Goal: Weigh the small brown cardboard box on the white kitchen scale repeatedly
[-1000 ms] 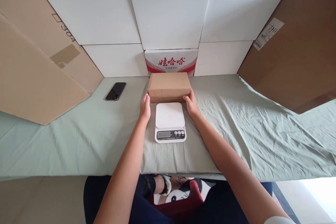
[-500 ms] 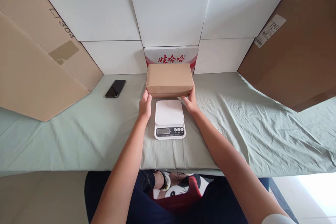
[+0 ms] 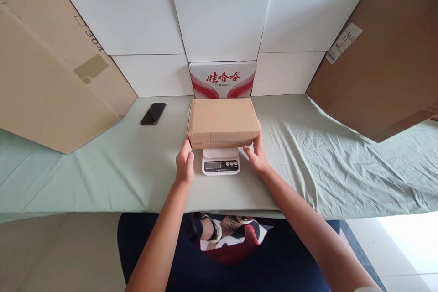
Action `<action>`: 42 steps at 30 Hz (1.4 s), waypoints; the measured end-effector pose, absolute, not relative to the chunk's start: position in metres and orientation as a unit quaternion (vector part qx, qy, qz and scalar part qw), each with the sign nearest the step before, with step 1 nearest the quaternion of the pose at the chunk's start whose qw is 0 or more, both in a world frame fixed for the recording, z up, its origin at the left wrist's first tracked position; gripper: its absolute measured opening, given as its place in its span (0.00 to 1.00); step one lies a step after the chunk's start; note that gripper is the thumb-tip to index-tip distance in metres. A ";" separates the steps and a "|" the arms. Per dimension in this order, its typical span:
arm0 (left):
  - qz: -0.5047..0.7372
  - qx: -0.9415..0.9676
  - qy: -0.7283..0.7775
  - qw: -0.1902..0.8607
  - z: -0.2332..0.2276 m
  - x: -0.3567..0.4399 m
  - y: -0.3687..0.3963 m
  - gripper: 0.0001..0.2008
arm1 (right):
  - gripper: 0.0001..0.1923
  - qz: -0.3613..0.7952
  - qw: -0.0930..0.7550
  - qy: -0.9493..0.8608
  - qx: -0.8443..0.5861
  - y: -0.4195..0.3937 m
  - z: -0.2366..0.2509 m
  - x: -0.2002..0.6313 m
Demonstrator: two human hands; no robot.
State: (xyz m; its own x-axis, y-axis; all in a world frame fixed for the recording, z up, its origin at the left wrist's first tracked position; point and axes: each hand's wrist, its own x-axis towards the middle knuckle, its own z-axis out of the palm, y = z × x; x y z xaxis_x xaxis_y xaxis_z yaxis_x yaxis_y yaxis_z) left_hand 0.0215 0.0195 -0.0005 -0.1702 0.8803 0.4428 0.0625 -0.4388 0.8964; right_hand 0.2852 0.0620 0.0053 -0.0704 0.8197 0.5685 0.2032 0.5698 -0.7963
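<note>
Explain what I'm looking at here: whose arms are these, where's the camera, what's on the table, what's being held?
There is no machine here: the two bare arms belong to a person wearing a camera on the head, so the single view looks forward and down over their own hands. The left hand and right hand grip the two ends of a closed brown cardboard box, which sits over the platform of a small white kitchen scale; only the scale's display and buttons show beneath it. Whether the box already rests its weight on the scale cannot be told. Everything stands on a table covered with a pale green cloth. A dark phone lies to the left. White and brown cardboard sheets stand around the table, with a red-and-white printed carton behind the box.
</note>
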 end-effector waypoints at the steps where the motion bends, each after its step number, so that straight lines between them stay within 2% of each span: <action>1: 0.639 0.551 0.429 0.321 -0.002 0.021 0.017 0.41 | 0.45 0.271 0.566 -0.680 -0.380 0.058 0.004 0.285; 11: 0.651 0.529 0.433 0.330 -0.006 0.022 0.004 0.39 | 0.44 0.258 0.566 -0.681 -0.386 0.047 0.003 0.281; 35: 0.660 0.515 0.432 0.335 -0.007 0.023 0.001 0.41 | 0.44 0.237 0.567 -0.688 -0.386 0.048 0.001 0.282; 39: 0.665 0.517 0.428 0.328 -0.008 0.023 0.002 0.41 | 0.45 0.291 0.606 -0.623 -0.400 0.047 0.001 0.283; 42: 0.687 0.489 0.430 0.323 -0.008 0.022 0.005 0.40 | 0.42 0.317 0.668 -0.526 -0.420 0.050 0.002 0.286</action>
State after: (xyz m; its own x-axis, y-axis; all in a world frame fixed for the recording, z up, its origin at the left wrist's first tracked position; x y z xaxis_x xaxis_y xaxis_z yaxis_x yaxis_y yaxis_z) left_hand 0.0218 0.0045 -0.0080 -0.3121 0.8643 0.3946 -0.0233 -0.4221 0.9062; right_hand 0.2861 0.0496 0.0019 0.2453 0.8656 0.4365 0.0185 0.4460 -0.8949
